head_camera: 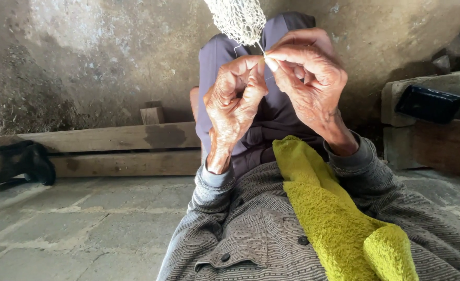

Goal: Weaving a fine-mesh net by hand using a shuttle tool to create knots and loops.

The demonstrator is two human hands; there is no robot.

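1. Both hands are up in front of me: my left hand [235, 93] is closed, thumb and forefinger pinching the fine thread [262, 50] just under the white netting [238, 20], and my right hand [308, 73] is pinched shut on the same strand, fingertips touching the left ones.
2. That netting hangs at twelve o'clock, its lower edge just above my fingertips; its top runs out of view, so I cannot tell what holds it.
3. I judge the thread could slip: it is thin and barely visible, and a slackened pinch would lose the working end into the mesh.
4. Pulling too hard toward six o'clock could pucker or distort the loops.
5. A yellow-green towel [339, 218] lies on my chest at five o'clock, near my right sleeve; a wide sweep could snag it.
6. At three o'clock a dark phone-like object [428, 103] rests on a stone block's [422, 86] edge, well apart.
7. Open floor [74, 224] lies at eight o'clock, bounded by wooden planks [110, 138] and a dark boot [27, 161] at nine.
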